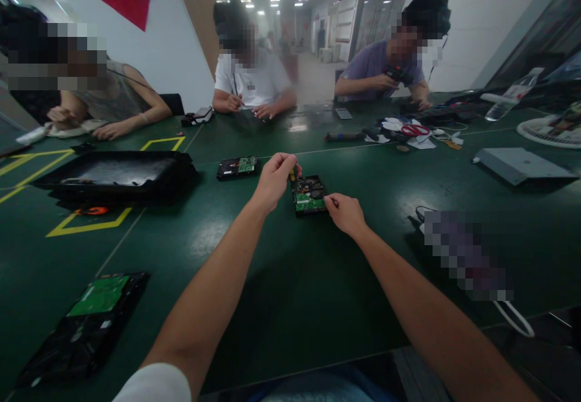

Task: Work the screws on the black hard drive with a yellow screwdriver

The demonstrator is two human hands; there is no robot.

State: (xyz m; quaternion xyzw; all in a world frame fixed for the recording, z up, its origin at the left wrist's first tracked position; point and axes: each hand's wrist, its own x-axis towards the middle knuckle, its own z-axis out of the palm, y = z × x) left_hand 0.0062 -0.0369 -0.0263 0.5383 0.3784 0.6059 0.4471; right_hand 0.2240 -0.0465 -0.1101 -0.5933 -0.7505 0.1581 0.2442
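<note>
A hard drive (309,203) lies on the green table in front of me, its green circuit board facing up. My left hand (276,178) is closed around a short screwdriver (294,172) with a yellow and dark handle, held upright at the drive's far left corner. Its tip is too small to make out. At the drive's right edge, my right hand (345,211) pinches the side with thumb and fingers. A second hard drive (237,167) rests just left of my left hand. Nearer to me at the left lies a larger-looking hard drive (86,323), also board side up.
A black tray (118,175) stands at left above yellow tape marks. To the right are a grey metal box (521,166) and a blurred-out item (467,257) with a white strap. Three people sit across the table (290,305), near a plastic bottle (512,96) and red scissors (415,130).
</note>
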